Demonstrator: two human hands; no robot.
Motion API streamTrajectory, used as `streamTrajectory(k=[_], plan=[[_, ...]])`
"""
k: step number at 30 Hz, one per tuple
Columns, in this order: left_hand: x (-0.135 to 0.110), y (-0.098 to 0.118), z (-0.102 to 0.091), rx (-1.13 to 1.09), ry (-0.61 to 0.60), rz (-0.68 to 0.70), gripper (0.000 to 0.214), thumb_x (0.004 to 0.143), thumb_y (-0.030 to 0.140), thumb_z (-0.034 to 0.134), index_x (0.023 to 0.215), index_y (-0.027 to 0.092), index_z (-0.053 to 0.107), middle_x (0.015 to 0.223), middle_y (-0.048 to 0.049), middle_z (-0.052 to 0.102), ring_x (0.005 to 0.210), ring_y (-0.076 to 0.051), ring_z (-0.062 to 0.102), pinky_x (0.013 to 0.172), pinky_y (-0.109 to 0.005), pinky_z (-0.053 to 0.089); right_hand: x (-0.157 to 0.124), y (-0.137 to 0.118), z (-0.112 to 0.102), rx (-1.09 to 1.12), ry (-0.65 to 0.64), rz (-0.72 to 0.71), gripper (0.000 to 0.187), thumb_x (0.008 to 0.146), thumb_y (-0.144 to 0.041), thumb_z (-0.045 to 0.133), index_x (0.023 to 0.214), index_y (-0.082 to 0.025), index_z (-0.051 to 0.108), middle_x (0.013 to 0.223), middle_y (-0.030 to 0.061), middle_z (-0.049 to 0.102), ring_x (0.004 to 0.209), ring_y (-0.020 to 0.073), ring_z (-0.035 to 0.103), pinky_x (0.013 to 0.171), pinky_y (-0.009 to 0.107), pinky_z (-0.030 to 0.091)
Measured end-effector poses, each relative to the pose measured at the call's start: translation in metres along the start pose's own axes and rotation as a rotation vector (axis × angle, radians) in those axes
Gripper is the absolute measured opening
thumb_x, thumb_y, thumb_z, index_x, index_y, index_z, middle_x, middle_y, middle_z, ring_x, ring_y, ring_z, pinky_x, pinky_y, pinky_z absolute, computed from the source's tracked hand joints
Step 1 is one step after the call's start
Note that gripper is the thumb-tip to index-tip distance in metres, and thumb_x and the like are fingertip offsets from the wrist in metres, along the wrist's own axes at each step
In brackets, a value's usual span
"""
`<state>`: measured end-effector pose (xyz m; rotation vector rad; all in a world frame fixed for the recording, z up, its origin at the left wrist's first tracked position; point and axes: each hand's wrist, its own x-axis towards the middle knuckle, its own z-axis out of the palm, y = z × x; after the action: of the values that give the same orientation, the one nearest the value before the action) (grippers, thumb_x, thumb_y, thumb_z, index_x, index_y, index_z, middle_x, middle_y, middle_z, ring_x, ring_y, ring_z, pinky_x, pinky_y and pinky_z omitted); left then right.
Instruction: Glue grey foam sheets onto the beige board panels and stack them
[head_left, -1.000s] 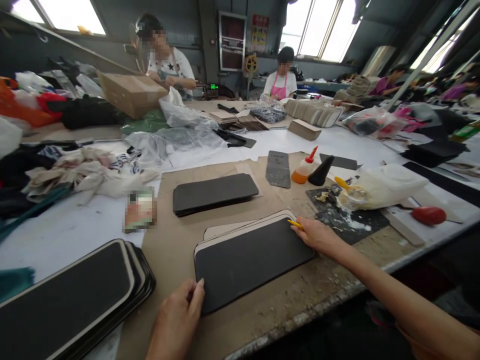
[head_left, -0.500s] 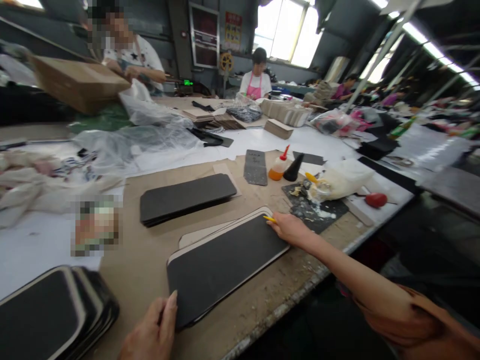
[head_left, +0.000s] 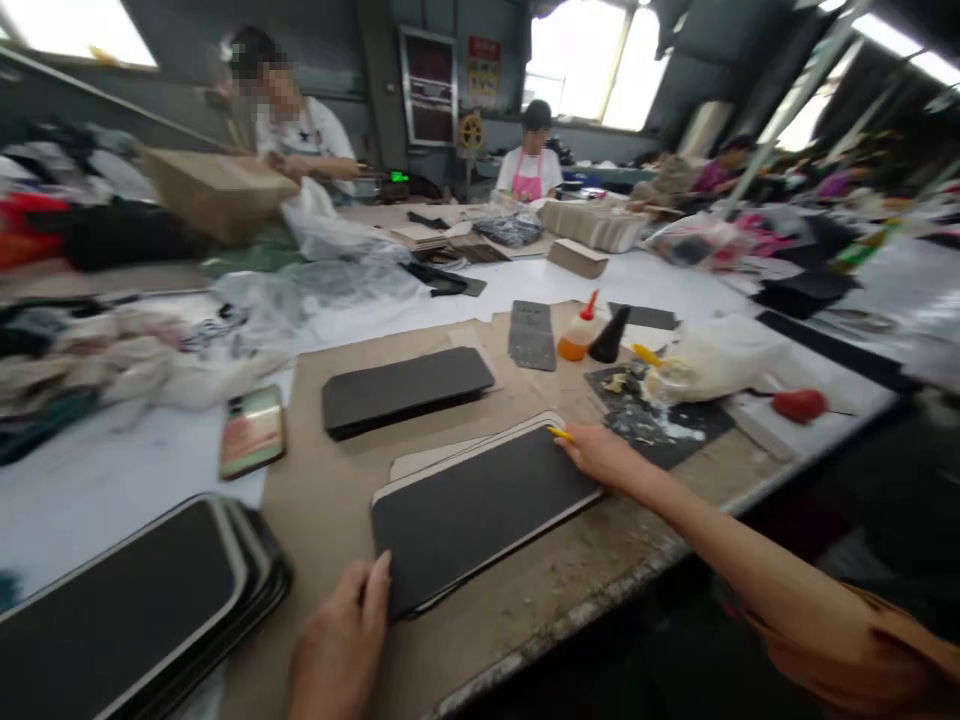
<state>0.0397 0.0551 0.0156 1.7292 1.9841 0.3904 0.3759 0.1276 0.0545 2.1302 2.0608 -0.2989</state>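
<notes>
A long black sheet point(head_left: 480, 510) with rounded corners lies on a pale backing board point(head_left: 431, 462) on the brown paper-covered table. My left hand point(head_left: 341, 640) presses on the sheet's near left corner, thumb on top, fingers curled. My right hand point(head_left: 600, 455) rests on the sheet's far right corner and grips a small yellow tool point(head_left: 561, 434) that pokes out between its fingers.
A stack of black sheets point(head_left: 405, 388) lies behind; a pile of finished panels point(head_left: 135, 600) sits at the near left. A phone point(head_left: 253, 431), an orange glue bottle point(head_left: 577, 335), a black cone point(head_left: 609, 335), a glue-smeared mat point(head_left: 660, 415) and a red object point(head_left: 799, 404) lie around. Two people work at the far side.
The camera swung left then back; my hands stay on the same corners of the black sheet, which has not visibly shifted on its board.
</notes>
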Motion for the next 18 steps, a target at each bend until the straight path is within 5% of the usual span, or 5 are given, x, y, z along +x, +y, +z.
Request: streamTrajectory(k=[7,14,18], plan=[[-0.004,0.026,-0.006,0.05,0.028,-0.086,0.031,0.09,0.033,0.037,0.063,0.021,0.048,0.064,-0.0039,0.063,0.06,-0.017,0.058,0.056,-0.027,0.03,0.023,0.024,0.024,-0.061,0.091,-0.039,0.023,0.088,-0.029,0.04,0.085,-0.015,0.057,0.074,0.012,0.068,0.07,0.0235,0.065,0.06,0.028,0.041],[-0.006,0.029,-0.009,0.08,0.018,-0.103,0.031,0.091,0.034,0.037,0.066,0.021,0.05,0.066,-0.0037,0.064,0.062,-0.017,0.06,0.055,-0.027,0.03,0.021,0.022,0.021,-0.119,0.096,-0.05,0.022,0.089,-0.029,0.041,0.082,-0.015,0.056,0.074,0.012,0.068,0.071,0.0247,0.066,0.061,0.028,0.041],[-0.012,0.031,-0.007,0.178,0.122,0.004,0.026,0.091,0.032,0.038,0.071,0.021,0.051,0.066,-0.0037,0.062,0.062,-0.018,0.059,0.055,-0.028,0.032,0.023,0.017,0.017,-0.11,0.09,-0.045,0.021,0.088,-0.029,0.043,0.08,-0.016,0.057,0.073,0.012,0.067,0.069,0.0244,0.065,0.061,0.028,0.041]])
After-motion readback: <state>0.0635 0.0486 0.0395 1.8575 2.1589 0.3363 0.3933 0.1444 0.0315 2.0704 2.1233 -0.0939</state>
